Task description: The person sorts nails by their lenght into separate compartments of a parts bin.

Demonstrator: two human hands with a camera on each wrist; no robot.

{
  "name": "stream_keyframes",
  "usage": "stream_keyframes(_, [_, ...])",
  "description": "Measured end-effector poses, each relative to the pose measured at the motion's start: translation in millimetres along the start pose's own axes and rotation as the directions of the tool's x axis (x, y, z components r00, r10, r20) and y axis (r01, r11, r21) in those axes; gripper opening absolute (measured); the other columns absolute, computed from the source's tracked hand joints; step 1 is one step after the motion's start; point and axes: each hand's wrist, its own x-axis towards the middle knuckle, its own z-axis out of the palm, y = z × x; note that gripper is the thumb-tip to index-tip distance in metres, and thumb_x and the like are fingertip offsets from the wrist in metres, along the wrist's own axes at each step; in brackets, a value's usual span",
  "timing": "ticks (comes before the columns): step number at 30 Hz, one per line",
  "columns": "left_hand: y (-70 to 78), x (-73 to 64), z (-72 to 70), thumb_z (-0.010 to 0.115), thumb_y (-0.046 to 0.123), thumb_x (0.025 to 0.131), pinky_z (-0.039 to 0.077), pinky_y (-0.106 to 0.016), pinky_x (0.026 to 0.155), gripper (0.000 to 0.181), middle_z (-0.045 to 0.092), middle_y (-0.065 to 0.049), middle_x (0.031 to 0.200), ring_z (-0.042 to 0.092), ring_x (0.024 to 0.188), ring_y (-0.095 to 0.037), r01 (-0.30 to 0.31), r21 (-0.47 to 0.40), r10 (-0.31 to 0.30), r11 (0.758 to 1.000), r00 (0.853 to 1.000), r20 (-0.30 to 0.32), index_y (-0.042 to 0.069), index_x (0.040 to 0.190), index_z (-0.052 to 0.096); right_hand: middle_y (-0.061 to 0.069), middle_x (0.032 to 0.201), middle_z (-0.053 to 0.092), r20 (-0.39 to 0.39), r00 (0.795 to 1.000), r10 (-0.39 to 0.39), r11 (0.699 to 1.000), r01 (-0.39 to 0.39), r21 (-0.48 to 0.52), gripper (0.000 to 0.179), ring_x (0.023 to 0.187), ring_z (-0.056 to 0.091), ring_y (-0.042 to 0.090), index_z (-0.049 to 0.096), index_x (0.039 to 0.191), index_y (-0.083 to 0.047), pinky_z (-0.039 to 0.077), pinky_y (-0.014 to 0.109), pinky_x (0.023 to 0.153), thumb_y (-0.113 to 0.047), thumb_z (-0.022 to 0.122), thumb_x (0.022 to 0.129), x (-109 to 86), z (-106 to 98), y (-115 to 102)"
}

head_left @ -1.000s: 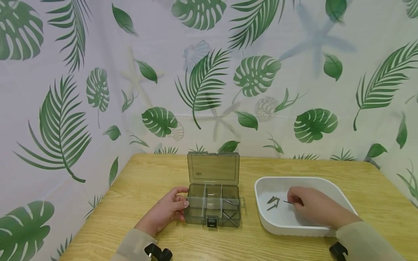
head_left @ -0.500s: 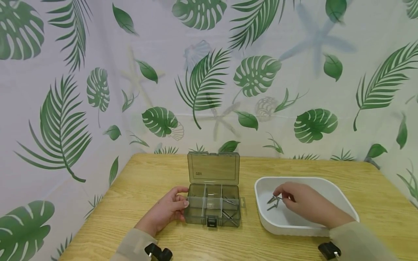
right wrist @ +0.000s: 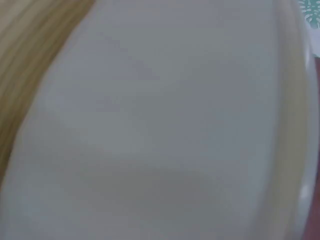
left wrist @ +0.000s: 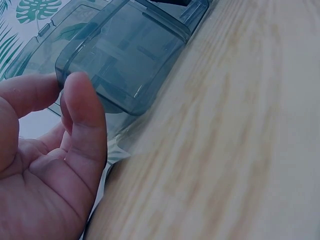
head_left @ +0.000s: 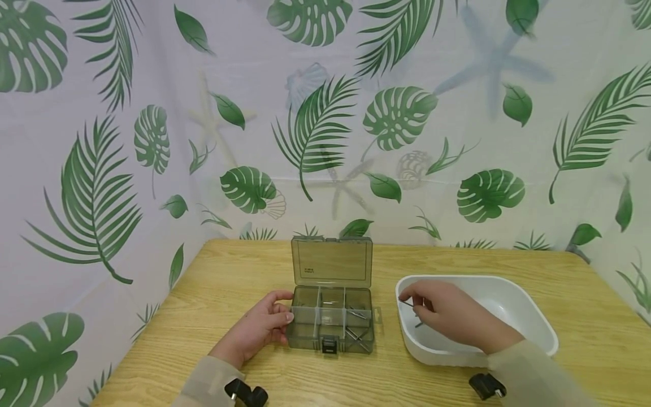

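Note:
A smoky, see-through compartment box (head_left: 331,312) stands on the table with its lid raised. My left hand (head_left: 256,330) holds its left end; in the left wrist view the thumb (left wrist: 85,107) lies against the box's corner. Several screws (head_left: 358,338) lie in the right-hand compartments. Over the left side of a white tray (head_left: 526,302), my right hand (head_left: 447,311) pinches a thin metal screw (head_left: 405,303) between thumb and forefinger. Below that hand, another screw (head_left: 419,324) partly shows on the tray floor. The right wrist view holds only blurred tray wall and table, without the hand.
The wooden table (head_left: 239,265) ends at a leaf-printed cloth (head_left: 315,113) behind and to the left. A gap of bare wood separates box and tray. The raised lid (head_left: 333,263) stands up at the box's back, and a latch (head_left: 329,345) sits at its front.
My right hand has moved left across the tray with the screw, from its middle to its left rim, now covering most of the loose screws. The left hand and box have stayed put.

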Motion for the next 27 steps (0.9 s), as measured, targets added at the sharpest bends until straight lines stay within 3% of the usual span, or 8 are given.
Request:
stream_keyframes(17, [3.3, -0.2, -0.6, 0.061, 0.011, 0.102, 0.055, -0.032, 0.064, 0.059, 0.05, -0.005, 0.093, 0.049, 0.072, -0.017, 0.009, -0.002, -0.009, 1.0, 1.0, 0.011, 0.002, 0.151, 0.03, -0.011, 0.088, 0.062, 0.078, 0.997, -0.029, 0.998, 0.025, 0.053, 0.023, 0.068, 0.049, 0.005, 0.071, 0.116, -0.014, 0.046, 0.028, 0.063, -0.005, 0.058, 0.098, 35.2, 21.8, -45.3])
stream_keyframes(27, [1.7, 0.9, -1.5, 0.058, 0.008, 0.103, 0.054, -0.032, 0.064, 0.057, 0.051, -0.005, 0.093, 0.049, 0.071, -0.017, 0.002, 0.001, -0.002, 1.0, 1.0, 0.015, 0.002, 0.151, 0.03, -0.012, 0.085, 0.06, 0.101, 0.995, 0.005, 0.999, -0.01, 0.045, 0.026, 0.067, 0.05, 0.007, 0.072, 0.118, -0.012, 0.046, 0.031, 0.063, -0.005, 0.058, 0.098, 51.1, 37.7, -56.7])
